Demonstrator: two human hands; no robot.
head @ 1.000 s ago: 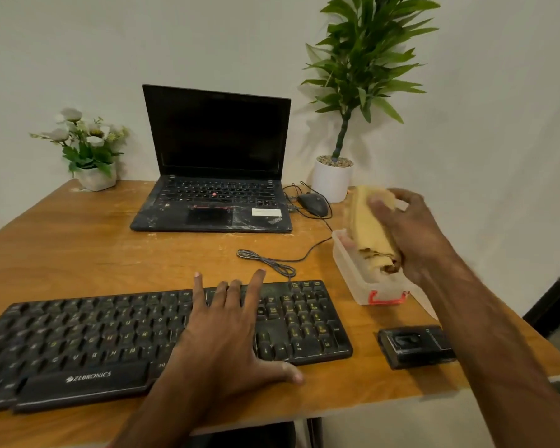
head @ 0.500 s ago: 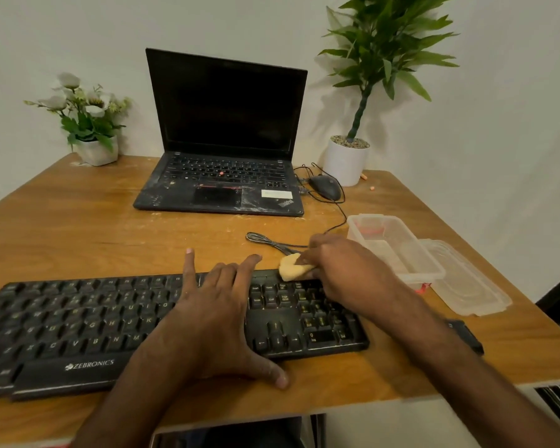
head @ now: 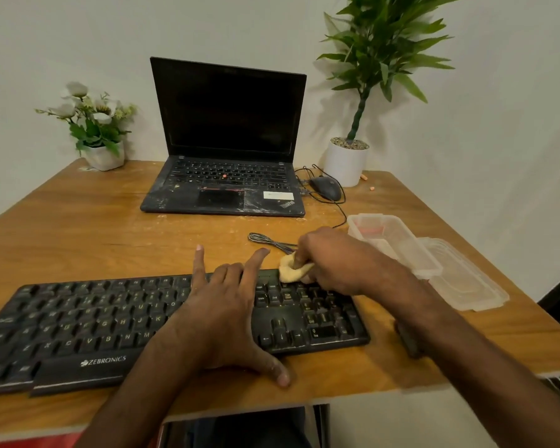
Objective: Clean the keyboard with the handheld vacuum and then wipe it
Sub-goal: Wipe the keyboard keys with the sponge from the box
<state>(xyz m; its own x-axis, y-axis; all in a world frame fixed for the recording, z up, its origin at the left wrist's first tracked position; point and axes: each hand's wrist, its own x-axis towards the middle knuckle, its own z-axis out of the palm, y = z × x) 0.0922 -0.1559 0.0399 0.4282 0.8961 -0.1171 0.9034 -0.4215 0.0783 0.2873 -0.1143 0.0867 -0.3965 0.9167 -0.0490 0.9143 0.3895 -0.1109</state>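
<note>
Black Zebronics keyboard (head: 110, 321) at near edge of wooden table (head: 78, 227). Left hand (head: 227, 315) flat on keys, fingers spread. Right hand (head: 333, 260) pinches pale yellow wad of cleaning material (head: 290, 270) against keyboard's top-right rows. Clear plastic container (head: 398, 244) just right

The table (head: 78, 227) is made of smooth, faintly shiny wood. The keyboard (head: 78, 321) is made of matt black plastic, dusted with pale specks. The wipe (head: 288, 270) is seen to be soft. The box (head: 398, 240) is made of clear plastic. The matt laptop (head: 168, 202) is smeared white.
</note>
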